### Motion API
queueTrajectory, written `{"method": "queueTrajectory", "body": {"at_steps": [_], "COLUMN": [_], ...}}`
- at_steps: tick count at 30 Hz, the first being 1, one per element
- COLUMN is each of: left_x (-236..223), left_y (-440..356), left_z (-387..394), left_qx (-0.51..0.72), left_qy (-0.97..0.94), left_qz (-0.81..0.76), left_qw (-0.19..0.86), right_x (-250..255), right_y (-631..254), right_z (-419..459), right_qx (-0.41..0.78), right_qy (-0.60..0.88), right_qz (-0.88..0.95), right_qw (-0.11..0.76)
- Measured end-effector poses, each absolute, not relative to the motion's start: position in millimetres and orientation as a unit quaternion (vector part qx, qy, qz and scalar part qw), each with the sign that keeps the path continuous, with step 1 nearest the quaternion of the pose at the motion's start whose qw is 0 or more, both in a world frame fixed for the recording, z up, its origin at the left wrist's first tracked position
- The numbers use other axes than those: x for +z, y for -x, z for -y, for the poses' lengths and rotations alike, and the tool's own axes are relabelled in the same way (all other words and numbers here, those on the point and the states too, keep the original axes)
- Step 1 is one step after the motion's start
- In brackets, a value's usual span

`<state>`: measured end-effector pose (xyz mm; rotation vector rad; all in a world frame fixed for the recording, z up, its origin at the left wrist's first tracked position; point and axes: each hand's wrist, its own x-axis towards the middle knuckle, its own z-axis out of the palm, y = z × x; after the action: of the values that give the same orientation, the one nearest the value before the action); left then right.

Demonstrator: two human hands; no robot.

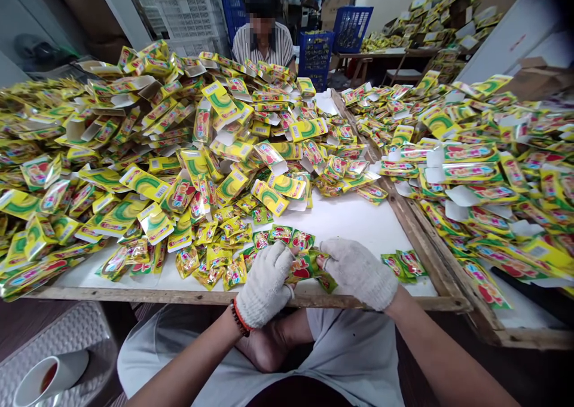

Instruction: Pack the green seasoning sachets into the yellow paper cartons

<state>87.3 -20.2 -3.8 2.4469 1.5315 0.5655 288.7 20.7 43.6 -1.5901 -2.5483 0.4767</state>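
Note:
My left hand (268, 284), in a white knitted glove, is closed around the near end of a small printed packet (300, 268) with red and green on it. Whether this is a carton or a sachet I cannot make out. At its other end, my right hand (361, 272), gloved too, pinches a green-yellow sachet (321, 257) between thumb and fingers. Several green sachets with red prints (281, 233) lie just beyond my hands. Yellow sachets (223, 256) are heaped left of my left hand, and two green sachets (405, 265) lie right of my right hand.
Yellow-green cartons (269, 198), many with open flaps, pile high on the left of the white tabletop (354, 219). A wooden rail (406, 222) divides off more cartons (469, 171). A person (264, 39) sits opposite. A cup (54, 374) stands on a stool at lower left.

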Motion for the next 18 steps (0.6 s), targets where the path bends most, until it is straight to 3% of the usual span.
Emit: {"method": "queueTrajectory", "body": {"at_steps": [6, 10, 15, 18], "left_x": [-3.2, -3.8, -6.9, -11.4], "left_y": [-85.7, -83.9, -86.0, -86.8], "left_z": [17.8, 19.1, 21.0, 13.2], "left_qx": [0.173, 0.181, 0.219, 0.243], "left_qy": [-0.844, -0.835, -0.834, -0.828], "left_qz": [-0.502, -0.513, -0.501, -0.504], "left_qw": [0.078, 0.086, 0.066, 0.037], "right_x": [44.8, 35.9, 35.7, 36.7], "right_y": [-284.7, -285.3, -282.5, -281.7], "right_z": [-22.3, -23.7, -19.2, -22.0], "right_qx": [0.118, 0.175, 0.166, 0.229], "right_qy": [0.556, 0.537, 0.533, 0.506], "right_qz": [0.821, 0.823, 0.82, 0.813], "right_qw": [0.041, 0.06, 0.123, 0.174]}}
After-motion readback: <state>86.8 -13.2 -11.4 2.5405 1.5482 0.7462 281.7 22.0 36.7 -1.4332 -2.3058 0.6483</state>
